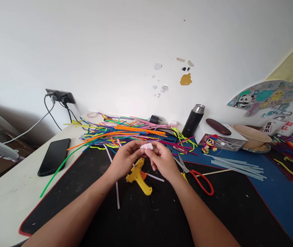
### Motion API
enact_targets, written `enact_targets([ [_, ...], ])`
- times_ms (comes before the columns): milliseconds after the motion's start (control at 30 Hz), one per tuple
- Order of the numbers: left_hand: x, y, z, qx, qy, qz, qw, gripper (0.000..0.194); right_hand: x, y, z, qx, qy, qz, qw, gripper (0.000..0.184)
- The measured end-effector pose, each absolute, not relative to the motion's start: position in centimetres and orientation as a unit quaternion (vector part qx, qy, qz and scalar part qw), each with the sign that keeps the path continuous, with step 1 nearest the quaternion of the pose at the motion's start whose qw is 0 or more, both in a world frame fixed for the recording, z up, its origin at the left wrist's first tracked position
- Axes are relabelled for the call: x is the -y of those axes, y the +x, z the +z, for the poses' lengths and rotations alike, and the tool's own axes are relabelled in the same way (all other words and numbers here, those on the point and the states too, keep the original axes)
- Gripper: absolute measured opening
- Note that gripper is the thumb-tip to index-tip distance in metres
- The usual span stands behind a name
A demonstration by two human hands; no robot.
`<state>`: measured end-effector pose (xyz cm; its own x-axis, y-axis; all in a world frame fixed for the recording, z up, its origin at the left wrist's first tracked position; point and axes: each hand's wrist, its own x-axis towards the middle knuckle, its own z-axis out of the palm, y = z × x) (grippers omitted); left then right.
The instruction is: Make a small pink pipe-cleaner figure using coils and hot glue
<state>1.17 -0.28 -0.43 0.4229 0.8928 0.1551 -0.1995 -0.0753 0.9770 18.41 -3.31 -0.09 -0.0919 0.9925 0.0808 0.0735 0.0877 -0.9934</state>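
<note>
Both of my hands meet over the black mat (pixel 90 202) at the middle of the desk. My left hand (pixel 126 158) and my right hand (pixel 163 159) pinch the two ends of a small coiled pink pipe cleaner (pixel 147 146) between their fingertips. Just below the hands lies a yellow glue gun (pixel 138 176). Behind them a heap of coloured pipe cleaners (pixel 126 132) spreads across the desk. Red-handled scissors (pixel 198 176) lie to the right of my right hand.
A black phone (pixel 54 156) lies at the left on the white desk. A black flask (pixel 193 120) stands at the back. Clear glue sticks (pixel 236 166) lie on the blue mat, near a white box (pixel 222 137) and a bowl (pixel 252 135). A wall socket (pixel 60 96) holds cables.
</note>
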Motion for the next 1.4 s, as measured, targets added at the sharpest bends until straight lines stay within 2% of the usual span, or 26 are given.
enact_targets([
  [133,0.2,0.9,-0.4,-0.312,0.589,0.418,0.617,0.049,3.3,18.6,-0.4,0.571,-0.476,0.474,0.472,0.033],
  [333,-0.2,0.0,-0.6,-0.340,0.683,0.393,0.513,0.055,3.4,18.4,-0.6,0.574,-0.477,0.490,0.449,0.029],
  [533,0.3,0.2,-0.5,-0.366,0.747,0.381,0.404,0.039,3.6,18.3,-0.3,0.591,-0.491,0.467,0.438,0.022],
  [933,1.1,1.0,-1.2,-0.399,0.719,0.433,0.369,0.038,3.5,18.3,-0.4,0.603,-0.478,0.458,0.446,0.023],
  [1067,1.2,1.3,-1.4,-0.404,0.691,0.449,0.397,0.042,3.4,18.3,-0.6,0.599,-0.475,0.456,0.456,0.023],
  [1200,1.0,1.5,-1.3,-0.378,0.657,0.431,0.490,0.054,3.3,18.5,-0.7,0.588,-0.482,0.466,0.453,0.027],
  [1300,0.5,1.1,-0.7,-0.348,0.647,0.410,0.541,0.054,3.3,18.8,-0.5,0.592,-0.484,0.470,0.440,0.031],
  [1400,-0.1,0.3,-0.1,-0.350,0.643,0.405,0.549,0.051,3.4,19.0,-0.4,0.607,-0.478,0.474,0.422,0.030],
])
